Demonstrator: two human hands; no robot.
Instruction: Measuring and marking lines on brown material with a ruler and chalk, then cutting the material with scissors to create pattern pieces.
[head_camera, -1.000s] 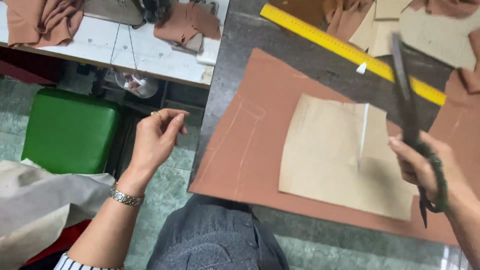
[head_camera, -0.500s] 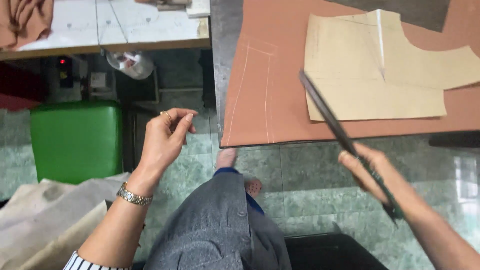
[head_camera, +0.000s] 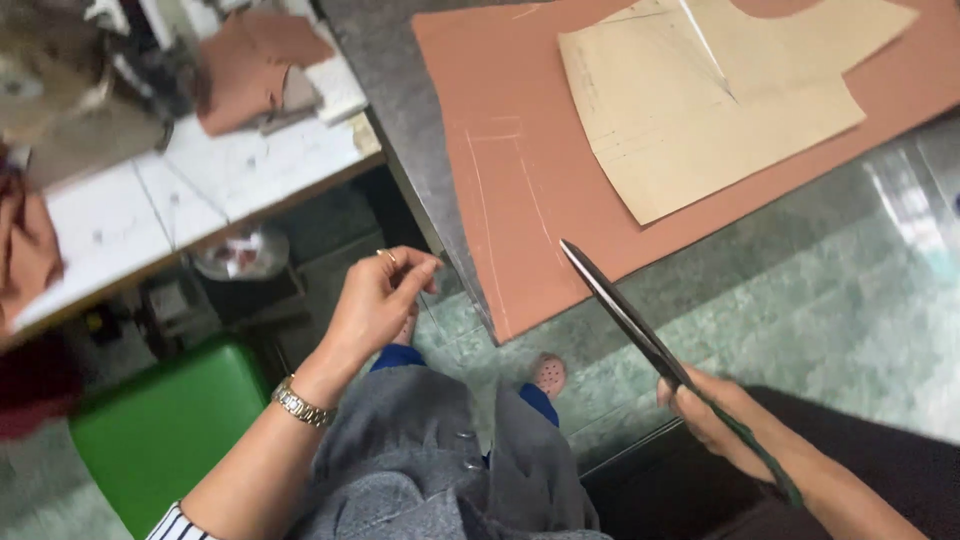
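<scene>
The right hand (head_camera: 715, 415) sits low at about 5 o'clock, fingers curled tight round the dark handles of the shears (head_camera: 640, 335), wrist bent so the long closed blades slant up toward 11 o'clock. The tip ends just at the near edge of the cloth (head_camera: 510, 170), close to touching it; whether it does cannot be told. The blades are slim, grey and pressed together into one straight bar, hanging over the green floor (head_camera: 820, 290) rather than over the bench (head_camera: 400, 80).

The left hand (head_camera: 380, 300) is raised at about 9 o'clock from the shears, forearm coming up from 7 o'clock with a metal watch (head_camera: 300, 403) at the wrist. Its fingers are drawn together, thumb meeting the fingertips as if pinching something very fine; what lies between them is too small to make out. A ring shows on one finger.

Farther off, the rust-brown cloth lies flat on the grey bench, its corner hanging just past the edge, with faint chalk lines along its left side. On it, toward 1 o'clock, rests a tan paper pattern (head_camera: 700, 100), flat and creased.
</scene>
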